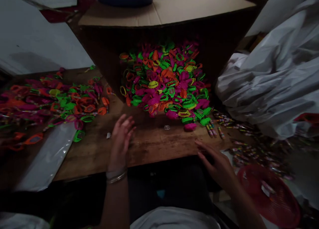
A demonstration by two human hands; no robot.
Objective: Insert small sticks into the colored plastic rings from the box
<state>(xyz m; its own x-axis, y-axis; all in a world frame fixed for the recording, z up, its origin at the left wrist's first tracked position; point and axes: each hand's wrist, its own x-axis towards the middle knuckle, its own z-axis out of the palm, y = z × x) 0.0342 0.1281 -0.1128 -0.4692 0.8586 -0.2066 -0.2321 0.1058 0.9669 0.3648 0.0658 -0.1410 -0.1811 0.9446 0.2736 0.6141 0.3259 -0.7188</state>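
White cloth (171, 219) lay nearest, below both hands. Left hand (122, 134) hovered at the wooden tabletop (154, 146), fingers parted and loosely curled; right hand (214, 159) had its thumb and fingers apart near the front edge. Beyond them, colorful toy wristwatches (170, 89) spilled from an open cardboard box (174, 15). Left of the left hand lay a plastic bag (51, 157) and more watches (67, 101); right of the right, a red basket (274, 199).
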